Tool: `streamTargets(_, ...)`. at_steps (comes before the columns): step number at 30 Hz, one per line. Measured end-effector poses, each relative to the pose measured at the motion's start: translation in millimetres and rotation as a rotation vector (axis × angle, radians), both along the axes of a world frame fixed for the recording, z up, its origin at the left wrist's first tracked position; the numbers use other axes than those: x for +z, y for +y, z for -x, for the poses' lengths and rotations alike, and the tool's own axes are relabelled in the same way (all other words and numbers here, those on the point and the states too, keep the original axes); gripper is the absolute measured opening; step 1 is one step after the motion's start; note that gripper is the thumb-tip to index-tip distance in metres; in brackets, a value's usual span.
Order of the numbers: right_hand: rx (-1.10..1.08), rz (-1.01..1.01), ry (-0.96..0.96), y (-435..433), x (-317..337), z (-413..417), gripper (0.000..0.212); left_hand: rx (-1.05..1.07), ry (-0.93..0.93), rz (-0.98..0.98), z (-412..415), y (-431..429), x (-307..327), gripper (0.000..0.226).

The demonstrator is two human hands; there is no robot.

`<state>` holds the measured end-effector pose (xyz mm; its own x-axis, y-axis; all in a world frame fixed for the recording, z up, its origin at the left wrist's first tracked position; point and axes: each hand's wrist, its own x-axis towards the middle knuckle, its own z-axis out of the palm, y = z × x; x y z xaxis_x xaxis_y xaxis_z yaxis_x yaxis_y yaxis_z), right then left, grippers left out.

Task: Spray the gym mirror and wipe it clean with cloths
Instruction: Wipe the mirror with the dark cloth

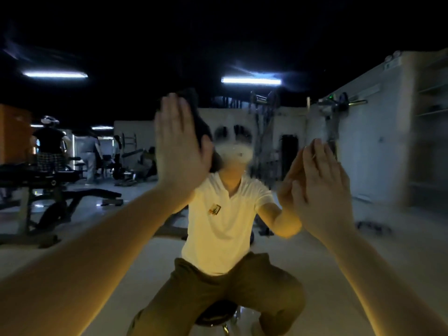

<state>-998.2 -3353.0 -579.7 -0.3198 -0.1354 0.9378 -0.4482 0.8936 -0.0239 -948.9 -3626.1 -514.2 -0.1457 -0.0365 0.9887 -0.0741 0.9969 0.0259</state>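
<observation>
At the far left the mirror reflects weight benches and other people in a dim gym. That low light is the first hazard, since streaks and missed patches would be hard to see on the glass. Next along, the left hand lies flat with its fingers straight and together, pressing a dark cloth against the mirror at about head height. Only the cloth's upper and right edges show past the palm. Nothing curls round the cloth, so it stays up by pressure alone, and I judge that easing off or sweeping fast could let it slide down or drop to the floor. In the middle, the reflection shows the person seated on a small round stool, leaning forward with both arms stretched out. A hard push on the glass could shift or tip the seat backward. To the right, the right hand is also spread flat with straight fingers, its tips meeting their own reflection, so it appears to touch the glass. I cannot tell whether any cloth lies under it. If the palm is bare, it would leave prints on a surface meant to be clean. No spray bottle is in view, so rubbing dry may only smear the dirt.
</observation>
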Motion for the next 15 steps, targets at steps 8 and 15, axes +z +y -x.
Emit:
streamTargets(8, 0.043, -0.014, -0.006, 12, 9, -6, 0.065, -0.045, -0.222, 0.465, 40, 131, -28, 0.079)
streamTargets(15, 0.069, 0.036, 0.003, 10, 31, -22, 0.068, -0.012, -0.246, 0.505, 15, 44, 0, 0.085)
